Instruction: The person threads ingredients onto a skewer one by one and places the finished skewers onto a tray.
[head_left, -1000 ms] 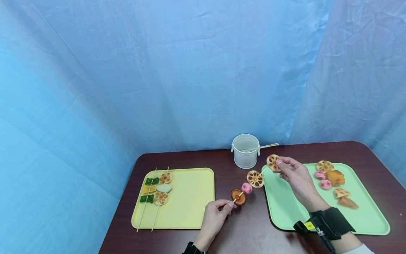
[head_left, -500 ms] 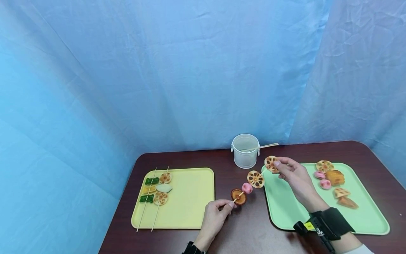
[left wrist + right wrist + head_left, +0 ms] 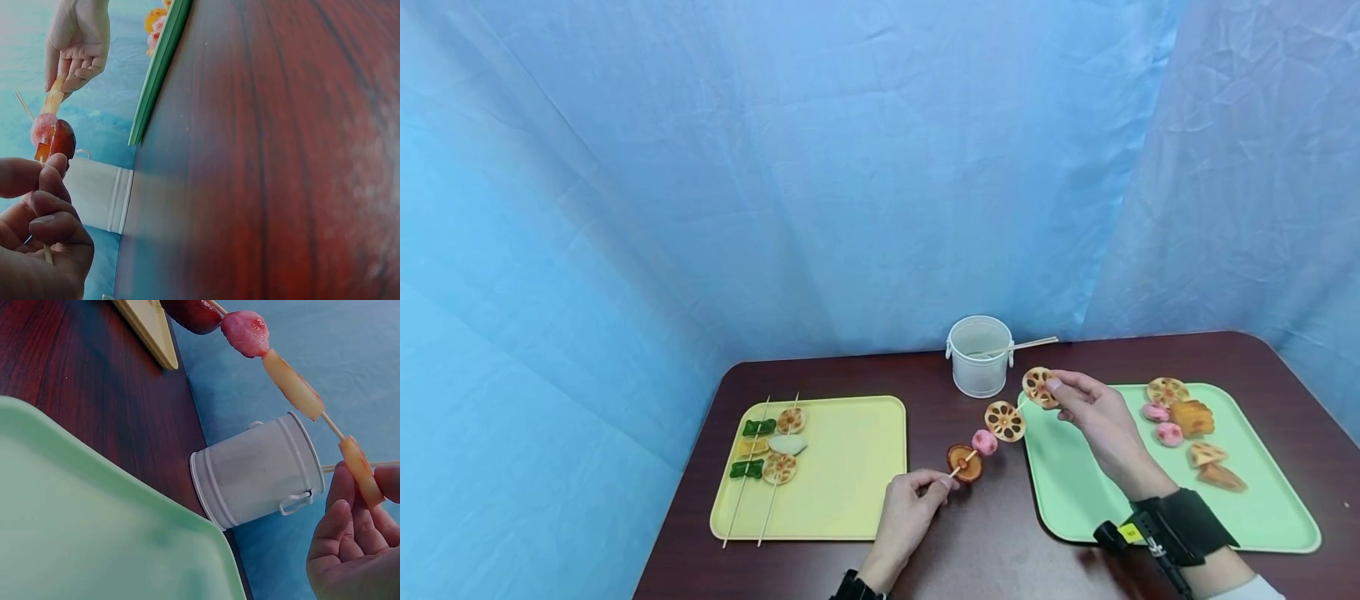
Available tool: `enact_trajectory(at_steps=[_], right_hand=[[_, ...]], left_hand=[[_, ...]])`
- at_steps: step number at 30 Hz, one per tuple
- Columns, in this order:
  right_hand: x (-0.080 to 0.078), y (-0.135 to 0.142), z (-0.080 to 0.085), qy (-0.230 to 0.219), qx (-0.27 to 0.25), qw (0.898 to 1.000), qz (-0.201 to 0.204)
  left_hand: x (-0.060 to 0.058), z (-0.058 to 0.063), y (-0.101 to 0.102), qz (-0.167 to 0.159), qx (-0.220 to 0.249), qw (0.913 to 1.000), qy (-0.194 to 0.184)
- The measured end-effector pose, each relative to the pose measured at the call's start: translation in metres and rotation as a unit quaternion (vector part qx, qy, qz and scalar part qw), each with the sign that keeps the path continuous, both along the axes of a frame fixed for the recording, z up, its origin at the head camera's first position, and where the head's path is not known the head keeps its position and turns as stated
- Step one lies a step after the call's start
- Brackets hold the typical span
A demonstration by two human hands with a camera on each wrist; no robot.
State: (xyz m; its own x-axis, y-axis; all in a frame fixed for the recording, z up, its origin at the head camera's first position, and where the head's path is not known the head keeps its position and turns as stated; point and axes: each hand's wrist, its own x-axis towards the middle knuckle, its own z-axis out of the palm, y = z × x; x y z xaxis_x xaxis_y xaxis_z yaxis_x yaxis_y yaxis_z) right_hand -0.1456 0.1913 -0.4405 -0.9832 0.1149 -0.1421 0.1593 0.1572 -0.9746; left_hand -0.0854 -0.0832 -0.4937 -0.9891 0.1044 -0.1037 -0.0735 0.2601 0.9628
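My left hand [image 3: 904, 512] pinches the lower end of a bamboo skewer [image 3: 333, 427] between thumb and fingers, over the table between the two trays. Threaded on it are a brown mushroom cap [image 3: 964, 463], a pink ball [image 3: 984, 442] and a lotus root slice [image 3: 1004, 422]. At the skewer's far end my right hand [image 3: 1101, 423] pinches a second lotus root slice [image 3: 1038, 388] by its edge. In the right wrist view, the stick meets that slice [image 3: 361, 472], with bare stick between the two slices. The left fingers hide part of the stick.
On the left, a yellow tray [image 3: 850, 467] holds two loaded skewers. A green tray [image 3: 1075, 500] at the right bears several loose food pieces, including pink balls [image 3: 1169, 435] and another lotus root slice [image 3: 1168, 392]. Behind stands a white bucket [image 3: 980, 367] with sticks in it.
My right hand has shifted slightly left, bringing its lotus root slice a little nearer the slice on the skewer. The left hand has stayed almost still.
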Motion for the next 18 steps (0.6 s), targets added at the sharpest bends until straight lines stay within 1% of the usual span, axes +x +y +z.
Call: enact_trajectory(at_steps=[3,6,8,13,16,18], right_hand=[[0.0,0.0,0.0,0.006,-0.024,1.0,0.002],[0.001,-0.001,0.001,0.012,-0.049,0.999,0.005],[0.002,-0.001,0.001,0.013,-0.058,0.998,0.008],[0.003,-0.002,0.002,0.01,-0.051,0.999,0.016],[0.003,-0.003,0.003,0.01,-0.046,0.999,0.02],[0.003,-0.003,0.003,0.009,-0.048,0.999,0.02]], left_hand=[[0.0,0.001,0.001,0.004,-0.001,1.0,-0.007],[0.001,0.007,0.002,0.009,-0.006,0.9998,-0.017],[0.002,0.015,0.003,0.01,-0.008,0.9997,-0.02],[0.008,0.04,0.003,0.009,-0.005,0.9997,-0.02],[0.009,0.046,0.003,0.009,-0.003,0.9999,-0.013],[0.01,0.047,0.003,0.008,0.001,0.9999,-0.011]])
